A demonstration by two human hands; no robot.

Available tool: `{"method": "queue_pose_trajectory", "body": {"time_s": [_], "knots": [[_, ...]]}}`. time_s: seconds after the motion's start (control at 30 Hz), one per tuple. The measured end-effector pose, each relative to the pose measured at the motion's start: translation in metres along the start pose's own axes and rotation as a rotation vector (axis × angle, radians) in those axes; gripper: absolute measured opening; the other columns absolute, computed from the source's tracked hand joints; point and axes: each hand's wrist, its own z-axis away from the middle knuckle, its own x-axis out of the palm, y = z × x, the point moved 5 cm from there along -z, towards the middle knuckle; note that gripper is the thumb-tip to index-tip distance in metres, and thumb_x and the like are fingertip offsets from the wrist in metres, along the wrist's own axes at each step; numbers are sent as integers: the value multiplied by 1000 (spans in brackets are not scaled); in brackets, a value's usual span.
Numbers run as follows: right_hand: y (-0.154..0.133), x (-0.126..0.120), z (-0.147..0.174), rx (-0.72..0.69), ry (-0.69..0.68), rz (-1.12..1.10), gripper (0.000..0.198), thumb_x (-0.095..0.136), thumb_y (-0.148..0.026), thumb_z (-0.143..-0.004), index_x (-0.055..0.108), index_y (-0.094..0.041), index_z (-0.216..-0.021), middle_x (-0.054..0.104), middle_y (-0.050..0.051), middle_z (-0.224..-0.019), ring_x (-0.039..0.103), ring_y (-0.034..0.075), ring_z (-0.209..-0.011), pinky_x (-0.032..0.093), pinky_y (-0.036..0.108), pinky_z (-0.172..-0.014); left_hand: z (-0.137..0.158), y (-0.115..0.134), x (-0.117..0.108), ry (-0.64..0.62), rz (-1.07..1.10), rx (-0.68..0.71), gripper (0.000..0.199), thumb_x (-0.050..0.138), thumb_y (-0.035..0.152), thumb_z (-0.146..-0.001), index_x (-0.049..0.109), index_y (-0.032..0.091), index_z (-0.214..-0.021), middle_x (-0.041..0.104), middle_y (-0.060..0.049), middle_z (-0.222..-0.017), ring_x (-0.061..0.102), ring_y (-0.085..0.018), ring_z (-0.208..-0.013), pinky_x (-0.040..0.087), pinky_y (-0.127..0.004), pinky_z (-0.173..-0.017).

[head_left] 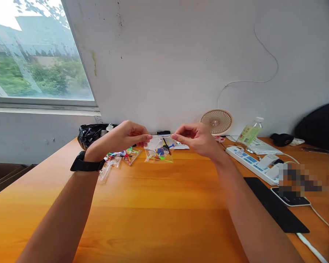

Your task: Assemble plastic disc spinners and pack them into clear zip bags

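Note:
A clear zip bag (159,150) with small coloured plastic pieces inside hangs upright between my hands, above the wooden table. My left hand (128,135) pinches its top left corner between thumb and fingers. The top right corner is pinched the same way by my right hand (193,138). Blue, black, green and yellow pieces show through the plastic. Beyond my left wrist, more clear bags of coloured pieces (131,156) lie on the table. Behind the held bag a screwdriver with a black handle (163,133) is partly visible.
A black plastic bag (89,134) sits at the back left. Along the wall stands a round fan (216,122), with a bottle (250,132) to its right. A power strip (252,164), a black mat (274,204) and a phone (292,199) with cables occupy the right side of the table (159,219).

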Motion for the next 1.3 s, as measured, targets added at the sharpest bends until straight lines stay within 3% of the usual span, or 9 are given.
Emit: {"method": "queue_pose_trajectory", "body": {"time_s": [0.2,0.47,0.7,0.8,0.93,1.07,1.3], "knots": [[-1,0,0,11,14,-88,44,84,-57,-80,69,-16,-74,56,0,-68,44,12,-62,32,27,-53,-4,-7,1,77,94,34,36,84,48,-80,79,14,-90,78,-8,-82,71,-17,-73,57,-24,-65],[-2,-5,1,24,15,-172,44,93,-52,-71,66,-16,-69,56,-2,-64,45,10,-59,35,25,-52,-2,-5,1,64,189,18,32,82,45,-84,82,14,-91,78,-9,-82,71,-17,-72,57,-24,-63],[8,-5,5,64,-141,-381,39,86,-49,-82,80,-22,-109,77,7,-101,66,15,-74,57,31,-72,3,1,-4,144,242,8,30,83,44,-84,81,14,-88,77,-9,-78,71,-16,-68,56,-24,-59],[13,-7,6,82,-92,-424,36,84,-51,-84,82,-23,-106,78,6,-91,67,16,-71,58,32,-71,2,3,-5,154,252,3,29,84,43,-83,81,14,-88,77,-9,-77,72,-17,-68,57,-24,-59],[18,-5,4,120,-65,-479,37,88,-50,-80,82,-22,-103,80,9,-104,70,17,-74,61,33,-72,2,1,-5,168,261,-13,30,85,42,-81,81,14,-89,78,-9,-77,73,-18,-69,58,-25,-60],[23,-2,2,112,-59,-517,33,91,-45,-78,83,-22,-100,81,7,-97,73,17,-79,63,31,-74,3,-3,-5,149,254,-28,31,86,43,-80,82,15,-91,79,-9,-81,73,-17,-71,59,-25,-62],[26,-5,-1,80,34,-449,32,93,-42,-74,82,-20,-95,81,7,-90,75,17,-76,63,30,-71,5,-1,-5,82,232,-34,35,83,46,-84,81,15,-100,78,-9,-84,72,-17,-74,57,-24,-63]]}}
